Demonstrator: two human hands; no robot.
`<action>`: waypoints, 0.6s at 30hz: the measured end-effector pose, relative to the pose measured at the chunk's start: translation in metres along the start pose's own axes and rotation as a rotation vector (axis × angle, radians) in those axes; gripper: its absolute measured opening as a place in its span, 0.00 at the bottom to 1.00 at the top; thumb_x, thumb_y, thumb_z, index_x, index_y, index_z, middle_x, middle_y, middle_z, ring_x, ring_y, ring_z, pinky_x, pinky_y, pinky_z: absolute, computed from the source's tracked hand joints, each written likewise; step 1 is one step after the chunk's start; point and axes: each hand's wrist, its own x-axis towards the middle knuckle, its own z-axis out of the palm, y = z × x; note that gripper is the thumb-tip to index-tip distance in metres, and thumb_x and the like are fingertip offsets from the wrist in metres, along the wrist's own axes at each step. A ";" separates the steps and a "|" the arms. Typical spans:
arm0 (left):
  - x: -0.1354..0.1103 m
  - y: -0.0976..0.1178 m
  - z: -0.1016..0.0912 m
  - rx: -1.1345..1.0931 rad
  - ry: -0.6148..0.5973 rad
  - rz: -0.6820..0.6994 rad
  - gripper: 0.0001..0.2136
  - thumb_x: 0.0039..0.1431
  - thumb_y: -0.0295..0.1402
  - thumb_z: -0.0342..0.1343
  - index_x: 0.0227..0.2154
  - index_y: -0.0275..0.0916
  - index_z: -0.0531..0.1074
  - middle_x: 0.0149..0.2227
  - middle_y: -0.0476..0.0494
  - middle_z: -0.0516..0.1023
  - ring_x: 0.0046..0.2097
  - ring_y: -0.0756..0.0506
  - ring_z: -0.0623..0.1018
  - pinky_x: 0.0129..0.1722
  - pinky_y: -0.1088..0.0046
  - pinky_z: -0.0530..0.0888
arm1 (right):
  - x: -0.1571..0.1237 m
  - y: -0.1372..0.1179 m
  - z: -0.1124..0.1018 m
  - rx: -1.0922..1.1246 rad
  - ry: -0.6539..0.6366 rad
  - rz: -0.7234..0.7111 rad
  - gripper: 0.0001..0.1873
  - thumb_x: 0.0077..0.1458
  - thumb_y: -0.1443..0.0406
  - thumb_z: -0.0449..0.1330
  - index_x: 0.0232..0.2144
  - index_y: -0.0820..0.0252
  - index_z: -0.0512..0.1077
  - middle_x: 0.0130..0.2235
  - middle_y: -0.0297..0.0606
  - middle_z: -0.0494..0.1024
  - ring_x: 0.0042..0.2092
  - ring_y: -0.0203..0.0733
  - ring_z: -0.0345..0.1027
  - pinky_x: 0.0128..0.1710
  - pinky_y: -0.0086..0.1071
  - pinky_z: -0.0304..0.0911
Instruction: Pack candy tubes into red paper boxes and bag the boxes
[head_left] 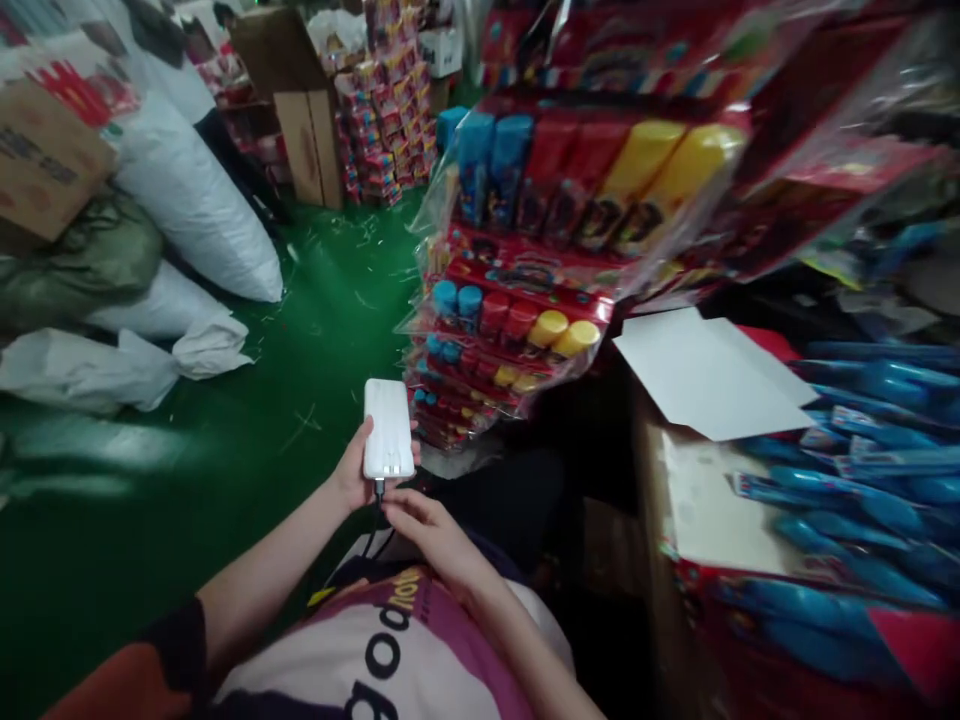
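A white power bank (388,428) lies upright in my left hand (354,468), with the fingers wrapped round its back and the thumb along its left edge. A dark cable (379,490) is plugged into the power bank's lower end and runs down towards my lap. Close beside the plug, my right hand (427,527) has its fingers stretched out, thumb and forefinger slightly apart. Its fingertips are at the cable; whether they touch it I cannot tell.
Clear-wrapped packs (517,310) of blue, red and yellow tubes are stacked on the right. Beyond them stands a box (720,510) with blue packets (885,470) and white card (712,375). White sacks (187,190) and a carton (49,160) lie left on the green floor (330,270).
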 end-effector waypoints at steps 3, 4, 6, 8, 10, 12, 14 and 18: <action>0.012 0.004 -0.017 -0.093 0.041 0.031 0.31 0.59 0.54 0.49 0.53 0.31 0.68 0.36 0.35 0.79 0.35 0.42 0.79 0.36 0.63 0.76 | 0.022 0.009 0.015 0.041 -0.032 0.079 0.28 0.38 0.45 0.68 0.35 0.60 0.76 0.33 0.35 0.78 0.37 0.38 0.68 0.45 0.34 0.60; 0.016 0.005 -0.023 -0.118 0.058 0.042 0.30 0.59 0.54 0.48 0.52 0.31 0.68 0.36 0.35 0.79 0.35 0.42 0.79 0.36 0.63 0.76 | 0.028 0.012 0.018 0.040 -0.030 0.099 0.28 0.38 0.45 0.68 0.33 0.60 0.76 0.32 0.35 0.78 0.36 0.37 0.68 0.44 0.34 0.60; 0.024 0.006 -0.034 -0.155 0.094 0.055 0.30 0.60 0.55 0.47 0.50 0.31 0.69 0.35 0.35 0.78 0.34 0.42 0.79 0.34 0.63 0.75 | 0.035 0.019 0.024 0.032 -0.022 0.127 0.27 0.40 0.43 0.66 0.29 0.61 0.75 0.30 0.35 0.77 0.33 0.36 0.67 0.41 0.33 0.61; 0.033 0.006 -0.047 -0.190 0.124 0.049 0.30 0.59 0.55 0.48 0.48 0.31 0.70 0.35 0.35 0.78 0.34 0.42 0.78 0.33 0.64 0.75 | 0.040 0.025 0.028 0.032 -0.024 0.150 0.27 0.40 0.42 0.65 0.26 0.61 0.74 0.27 0.34 0.76 0.30 0.35 0.66 0.38 0.32 0.61; 0.043 0.005 -0.061 -0.236 0.158 0.036 0.30 0.58 0.56 0.49 0.46 0.31 0.70 0.34 0.35 0.77 0.34 0.42 0.78 0.32 0.66 0.74 | 0.043 0.030 0.032 0.070 -0.023 0.180 0.26 0.40 0.43 0.65 0.23 0.61 0.71 0.26 0.33 0.75 0.29 0.34 0.66 0.35 0.30 0.60; 0.053 0.003 -0.076 -0.254 0.195 0.040 0.29 0.58 0.56 0.48 0.44 0.31 0.70 0.34 0.36 0.76 0.34 0.43 0.77 0.32 0.67 0.73 | 0.048 0.034 0.034 0.118 -0.006 0.196 0.25 0.38 0.44 0.67 0.20 0.60 0.68 0.25 0.31 0.74 0.28 0.33 0.66 0.35 0.29 0.59; 0.062 0.001 -0.092 -0.231 0.221 0.052 0.30 0.58 0.57 0.47 0.43 0.30 0.70 0.33 0.36 0.76 0.34 0.43 0.77 0.32 0.68 0.73 | 0.053 0.036 0.036 0.128 0.019 0.216 0.26 0.39 0.44 0.66 0.19 0.59 0.66 0.23 0.30 0.73 0.28 0.33 0.66 0.37 0.29 0.59; 0.070 -0.008 -0.117 -0.163 0.220 0.051 0.27 0.59 0.56 0.45 0.41 0.32 0.69 0.32 0.39 0.76 0.35 0.43 0.77 0.32 0.69 0.73 | 0.061 0.036 0.038 0.162 0.062 0.303 0.24 0.43 0.44 0.63 0.21 0.59 0.68 0.20 0.31 0.73 0.30 0.37 0.69 0.41 0.32 0.60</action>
